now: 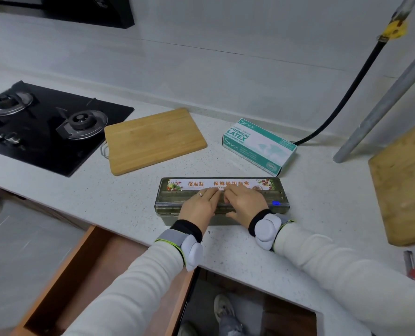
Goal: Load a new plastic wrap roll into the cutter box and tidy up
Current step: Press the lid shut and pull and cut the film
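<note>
The cutter box [168, 201] is smoky translucent plastic, glossy, with a printed paper label [225, 183]. The bench [128, 190] looks like white speckled stone, smooth and matt. The far cutting board [153, 141] is smooth pale wood, the left hob [44, 146] glossy black glass, and the right pipe [383, 103] dull grey metal.

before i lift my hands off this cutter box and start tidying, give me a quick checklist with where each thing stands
1. Cutter box closed flat: ok, it looks shut under both palms.
2. Left hand and right hand pressing on its top, fingers straight: ok.
3. New roll seated inside: cannot tell, the tinted top and the hands hide it.
4. Blue slider at the box's right end: ok.
5. Box fully on the countertop: ok, though near the front edge.
6. Drawer below shut: not ok, it stands open.
</note>
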{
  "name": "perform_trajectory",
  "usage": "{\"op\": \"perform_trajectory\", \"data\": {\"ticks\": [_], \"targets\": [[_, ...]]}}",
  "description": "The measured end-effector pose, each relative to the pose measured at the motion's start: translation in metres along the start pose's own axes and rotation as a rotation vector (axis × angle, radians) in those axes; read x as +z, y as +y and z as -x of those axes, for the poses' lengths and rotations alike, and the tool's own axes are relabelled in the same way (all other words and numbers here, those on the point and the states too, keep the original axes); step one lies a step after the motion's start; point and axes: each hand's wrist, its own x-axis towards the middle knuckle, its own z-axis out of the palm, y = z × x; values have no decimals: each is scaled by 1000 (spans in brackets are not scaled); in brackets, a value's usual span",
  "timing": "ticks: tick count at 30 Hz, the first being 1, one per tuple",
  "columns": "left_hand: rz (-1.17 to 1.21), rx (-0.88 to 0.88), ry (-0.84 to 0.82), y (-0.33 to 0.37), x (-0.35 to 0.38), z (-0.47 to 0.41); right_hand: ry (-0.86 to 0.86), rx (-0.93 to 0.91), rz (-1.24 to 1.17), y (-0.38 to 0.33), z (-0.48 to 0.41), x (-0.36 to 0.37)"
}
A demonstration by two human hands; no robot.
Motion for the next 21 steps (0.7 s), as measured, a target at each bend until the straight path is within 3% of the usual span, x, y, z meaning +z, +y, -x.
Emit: {"op": "perform_trajectory", "data": {"ticks": [14, 21], "targets": [[5, -2, 20, 1, 8, 6, 0, -4, -20, -1, 7, 10], [150, 62, 80, -3, 8, 5, 141, 16, -108, -3, 5, 8]]}}
